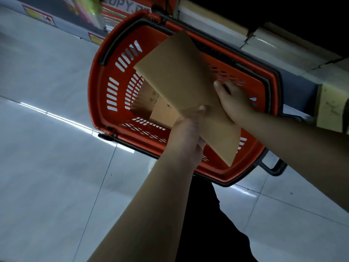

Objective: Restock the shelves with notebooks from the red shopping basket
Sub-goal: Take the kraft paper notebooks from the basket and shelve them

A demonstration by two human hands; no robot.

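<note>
A red shopping basket with black handles stands on the floor in front of me. Above it I hold a stack of brown-covered notebooks, tilted. My left hand grips the stack's near left edge, thumb on top. My right hand grips its right edge, thumb on the cover. More brown notebooks with printed characters lie in the basket's bottom, partly hidden by the held stack.
A low shelf with pale stacked goods runs along the top right, close behind the basket. Colourful packaged stock sits at the top centre. Grey floor tiles spread to the left and below.
</note>
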